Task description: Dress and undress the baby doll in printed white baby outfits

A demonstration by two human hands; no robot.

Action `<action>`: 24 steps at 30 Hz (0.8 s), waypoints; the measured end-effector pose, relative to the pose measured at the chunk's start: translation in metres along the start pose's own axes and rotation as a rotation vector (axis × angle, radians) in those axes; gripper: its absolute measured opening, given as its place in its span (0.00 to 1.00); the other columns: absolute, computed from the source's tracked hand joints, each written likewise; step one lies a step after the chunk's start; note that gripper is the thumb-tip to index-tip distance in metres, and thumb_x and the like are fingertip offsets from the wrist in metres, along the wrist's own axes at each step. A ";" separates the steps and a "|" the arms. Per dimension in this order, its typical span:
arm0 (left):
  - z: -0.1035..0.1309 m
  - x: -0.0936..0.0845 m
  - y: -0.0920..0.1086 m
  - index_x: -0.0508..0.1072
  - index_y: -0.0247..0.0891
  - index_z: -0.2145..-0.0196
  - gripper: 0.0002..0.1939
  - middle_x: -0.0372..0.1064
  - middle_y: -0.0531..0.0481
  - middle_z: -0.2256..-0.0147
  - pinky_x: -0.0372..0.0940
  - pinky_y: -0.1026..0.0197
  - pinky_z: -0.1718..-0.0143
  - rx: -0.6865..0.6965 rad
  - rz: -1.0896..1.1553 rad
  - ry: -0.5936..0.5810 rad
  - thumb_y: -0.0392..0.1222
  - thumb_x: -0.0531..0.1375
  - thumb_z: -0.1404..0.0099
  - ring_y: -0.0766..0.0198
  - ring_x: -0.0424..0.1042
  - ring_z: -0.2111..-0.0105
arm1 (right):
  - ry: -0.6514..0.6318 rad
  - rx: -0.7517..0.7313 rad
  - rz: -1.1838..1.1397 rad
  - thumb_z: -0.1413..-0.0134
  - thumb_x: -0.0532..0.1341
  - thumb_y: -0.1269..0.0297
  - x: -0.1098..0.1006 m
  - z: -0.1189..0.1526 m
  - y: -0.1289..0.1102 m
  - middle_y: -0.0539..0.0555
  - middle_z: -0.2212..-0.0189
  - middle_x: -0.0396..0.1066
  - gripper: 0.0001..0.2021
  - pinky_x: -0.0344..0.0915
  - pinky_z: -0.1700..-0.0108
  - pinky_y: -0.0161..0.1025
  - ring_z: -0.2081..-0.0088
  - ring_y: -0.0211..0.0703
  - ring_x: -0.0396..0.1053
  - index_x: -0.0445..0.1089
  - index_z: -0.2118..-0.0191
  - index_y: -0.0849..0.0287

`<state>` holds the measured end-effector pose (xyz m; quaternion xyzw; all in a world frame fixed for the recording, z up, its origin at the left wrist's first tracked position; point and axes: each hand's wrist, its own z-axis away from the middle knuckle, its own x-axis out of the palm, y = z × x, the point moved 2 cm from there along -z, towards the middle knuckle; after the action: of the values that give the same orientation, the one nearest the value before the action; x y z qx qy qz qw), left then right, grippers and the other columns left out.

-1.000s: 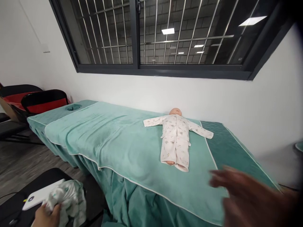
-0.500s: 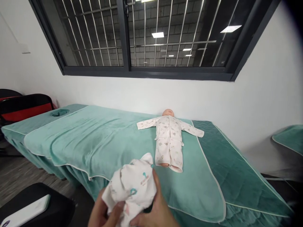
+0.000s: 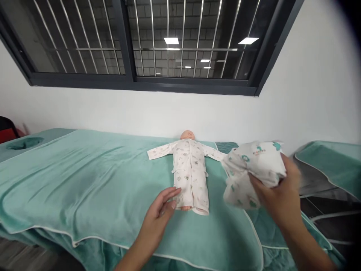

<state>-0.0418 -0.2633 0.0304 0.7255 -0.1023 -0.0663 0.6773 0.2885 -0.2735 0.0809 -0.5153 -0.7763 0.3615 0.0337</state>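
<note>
At the far left edge stands a red and black chair (image 3: 8,130), beside the end of the bed (image 3: 60,133), where a round opening (image 3: 25,143) shows. Our light green cover (image 3: 93,177) spreads rightward from there, creased in long folds, its pale piping running along the near edge. Above it, on the white wall, is a dark-framed window (image 3: 132,81) with metal bars behind the glass.

Near the middle, our left hand (image 3: 160,210) reaches up from the bottom, palm turned inward and fingers bent loosely toward the right. It grips nothing, thumb and fingers parted; the fingertips are at the lower leg of a printed suit (image 3: 184,167), and we cannot tell whether they touch it. The suit is on a doll (image 3: 187,135) lying on its back on the cover, head toward the wall, sleeves stretched out to both sides.

Farther right, our right hand (image 3: 283,195) is raised, forearm slanting up from the lower right corner, thumb and fingers clamped on a bunched white cloth (image 3: 261,162). It carries green motifs and a small reddish line like lettering, too small for us to read. A tiny mark (image 3: 246,74) on the windowpane is equally unreadable. Behind, at the right edge, lies another green-covered surface (image 3: 332,162).
</note>
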 end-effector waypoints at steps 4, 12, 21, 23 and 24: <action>-0.048 -0.009 -0.005 0.70 0.43 0.48 0.17 0.72 0.44 0.45 0.61 0.53 0.41 0.051 -0.062 0.058 0.50 0.58 0.32 0.55 0.67 0.42 | -0.388 0.097 0.420 0.47 0.59 0.50 0.025 -0.004 0.102 0.67 0.45 0.65 0.35 0.65 0.45 0.60 0.46 0.66 0.69 0.56 0.35 0.57; -0.171 -0.008 0.005 0.73 0.42 0.53 0.13 0.72 0.46 0.48 0.62 0.52 0.42 0.282 -0.397 0.086 0.45 0.54 0.31 0.57 0.69 0.45 | -0.334 0.059 0.637 0.52 0.62 0.43 0.047 0.012 0.126 0.71 0.34 0.53 0.39 0.53 0.42 0.74 0.34 0.79 0.49 0.56 0.36 0.55; -0.315 0.032 0.000 0.74 0.38 0.49 0.18 0.72 0.43 0.46 0.62 0.48 0.41 0.406 -0.711 0.096 0.40 0.50 0.30 0.53 0.68 0.45 | -0.509 0.021 -0.213 0.38 0.57 0.57 0.230 -0.070 0.004 0.57 0.42 0.66 0.20 0.59 0.38 0.53 0.39 0.51 0.61 0.64 0.41 0.51; -0.319 0.034 -0.010 0.73 0.37 0.47 0.19 0.70 0.43 0.44 0.60 0.48 0.39 0.439 -0.757 0.072 0.41 0.48 0.28 0.54 0.66 0.42 | -0.460 0.059 -0.265 0.38 0.56 0.58 0.262 -0.080 0.010 0.56 0.43 0.67 0.18 0.58 0.38 0.52 0.40 0.50 0.62 0.66 0.44 0.53; -0.319 0.034 -0.015 0.72 0.36 0.47 0.20 0.69 0.43 0.43 0.59 0.48 0.38 0.452 -0.780 0.072 0.41 0.47 0.28 0.54 0.65 0.41 | -0.461 0.070 -0.289 0.38 0.55 0.59 0.273 -0.082 0.014 0.56 0.44 0.69 0.17 0.58 0.38 0.51 0.41 0.50 0.63 0.68 0.45 0.54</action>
<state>0.0671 0.0381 0.0405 0.8415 0.1903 -0.2675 0.4291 0.2066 -0.0025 0.0454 -0.3019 -0.8159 0.4874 -0.0750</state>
